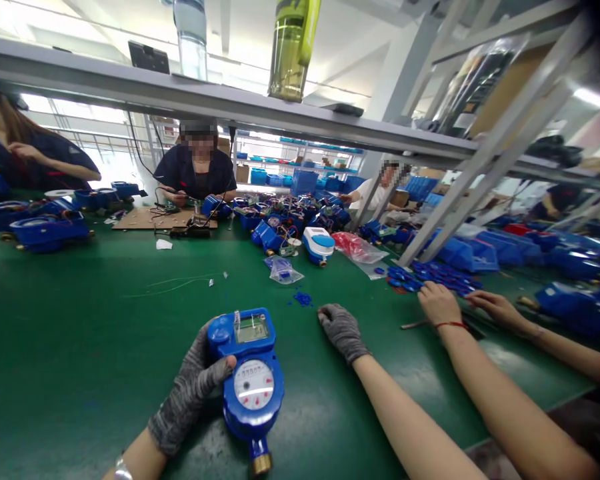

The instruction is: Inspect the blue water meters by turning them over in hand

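The left hand (193, 390) is clamped on the blue water meter (250, 377) at lower centre of the frame, thumb beside the dial. Keep this grip firm and the meter flat on the green worktop (80, 333). The right hand (343, 330) rests fingers-down, holding nothing, just right of the meter, near the blue chips (303, 298); a co-worker's hands (440, 303) work further right.

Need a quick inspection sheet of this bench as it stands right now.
Surface: green mat, scuffed near the front edge.
Job's things: blue water meter lying flat, brass fitting toward the wearer.
Clutter: small blue parts, plastic bag, heap of blue meters.
Hands: left hand, gloved, grips the meter; right hand, gloved, rests knuckles-down on the mat, holding nothing visible.
Cables: thin wire on the mat.
Surroundings: co-worker's bare hands at right; seated people opposite; overhead shelf.
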Demonstrator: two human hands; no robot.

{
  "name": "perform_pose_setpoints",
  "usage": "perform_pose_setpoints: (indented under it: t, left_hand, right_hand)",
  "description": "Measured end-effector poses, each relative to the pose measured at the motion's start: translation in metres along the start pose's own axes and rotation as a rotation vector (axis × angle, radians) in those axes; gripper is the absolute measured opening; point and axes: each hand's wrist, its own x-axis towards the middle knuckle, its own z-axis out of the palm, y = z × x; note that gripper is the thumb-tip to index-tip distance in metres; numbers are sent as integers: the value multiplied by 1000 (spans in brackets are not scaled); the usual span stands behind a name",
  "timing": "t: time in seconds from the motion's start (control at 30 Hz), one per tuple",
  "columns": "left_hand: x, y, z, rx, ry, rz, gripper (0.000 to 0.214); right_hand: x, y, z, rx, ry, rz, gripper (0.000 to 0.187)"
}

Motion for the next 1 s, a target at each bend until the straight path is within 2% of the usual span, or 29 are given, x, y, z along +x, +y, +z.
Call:
perform_pose_setpoints:
  t: [0.13,0.23,0.33,0.43,0.57,0.7,1.0]
  left_hand:
    - [-1,2,3,-28,-11,0,68]
    - [-2,5,6,-41,-25,4,67]
    - [-3,9,8,-22,-18,17,67]
    - [-2,12,10,21,-11,41,65]
    - [-2,13,10,72,-19,67,61]
    - [-2,13,10,67,-48,64,61]
    - [-1,8,5,109,-33,73,63]
  right_hand:
    - [1,-3,-2,88,1,96,25]
    - [-11,-24,-13,280,20,88,23]
    - [-43,-64,-38,558,63,-97,19]
    - [-80,-106,-68,686,46,-327,12]
    - [-102,-134,-89,648,-35,-433,6]
    - [-99,-135,-90,492,-48,-459,7]
    - [-108,-139,-103,220,-3,-668,13]
